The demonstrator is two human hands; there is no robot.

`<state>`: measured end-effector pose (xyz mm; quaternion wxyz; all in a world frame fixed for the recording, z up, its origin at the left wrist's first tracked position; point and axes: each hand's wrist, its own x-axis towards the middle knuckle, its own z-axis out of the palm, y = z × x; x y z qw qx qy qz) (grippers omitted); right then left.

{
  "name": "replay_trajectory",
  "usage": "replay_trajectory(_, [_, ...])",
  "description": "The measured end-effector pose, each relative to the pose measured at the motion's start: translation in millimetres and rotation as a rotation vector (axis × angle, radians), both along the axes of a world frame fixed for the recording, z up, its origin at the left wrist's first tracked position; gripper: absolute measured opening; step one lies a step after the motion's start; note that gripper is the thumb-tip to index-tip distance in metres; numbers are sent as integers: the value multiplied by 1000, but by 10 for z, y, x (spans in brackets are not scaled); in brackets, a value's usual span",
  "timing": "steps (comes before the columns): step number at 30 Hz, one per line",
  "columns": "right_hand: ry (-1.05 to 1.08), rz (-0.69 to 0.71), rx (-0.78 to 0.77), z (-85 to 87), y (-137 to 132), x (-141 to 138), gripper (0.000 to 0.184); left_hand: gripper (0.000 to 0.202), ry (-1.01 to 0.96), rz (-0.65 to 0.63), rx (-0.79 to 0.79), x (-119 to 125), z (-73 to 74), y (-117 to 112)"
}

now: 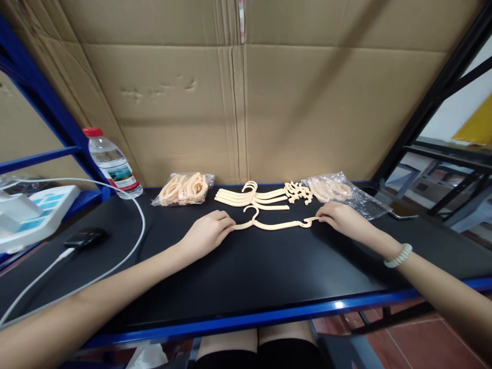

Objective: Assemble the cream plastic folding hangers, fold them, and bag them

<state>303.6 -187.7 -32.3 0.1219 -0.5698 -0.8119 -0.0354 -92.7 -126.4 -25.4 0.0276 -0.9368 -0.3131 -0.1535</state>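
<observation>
A cream plastic clothes hanger (279,226) lies across the black tabletop, its hook pointing away from me. My left hand (209,231) is closed on the hanger's left end, hiding that tip. At the other end, my right hand (340,218) pinches a small cream hook-shaped piece (308,221), which meets or nearly touches the hanger's right tip; I cannot tell if they are joined. Just behind lies a stack of several similar hangers (234,198). Right of the stack sits a pile of small cream hook pieces (295,191).
Clear bags of cream parts stand at the back, a left bag (184,188) and a right bag (330,188). On the left are a water bottle (115,164), a white cable (143,225), a black device (84,237) and a power strip (42,210). Cardboard (172,102) walls the back.
</observation>
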Motion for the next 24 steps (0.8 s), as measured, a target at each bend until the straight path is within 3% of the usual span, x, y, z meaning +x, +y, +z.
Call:
replay_trajectory(7, [46, 13, 28, -44, 62, 78, 22, 27, -132, -45, 44, -123, -82, 95])
replay_trajectory(14, [140, 16, 99, -30, 36, 170, 24, 31, -196, -13, -12, -187, -16, 65])
replay_trajectory(20, [190, -40, 163, 215, 72, 161, 28, 27, -280, 66, 19, -132, 207, 112])
replay_trajectory(24, [225, -8, 163, 421, 312, -25, 26, 24, -129, 66, -13, 34, 355, 299])
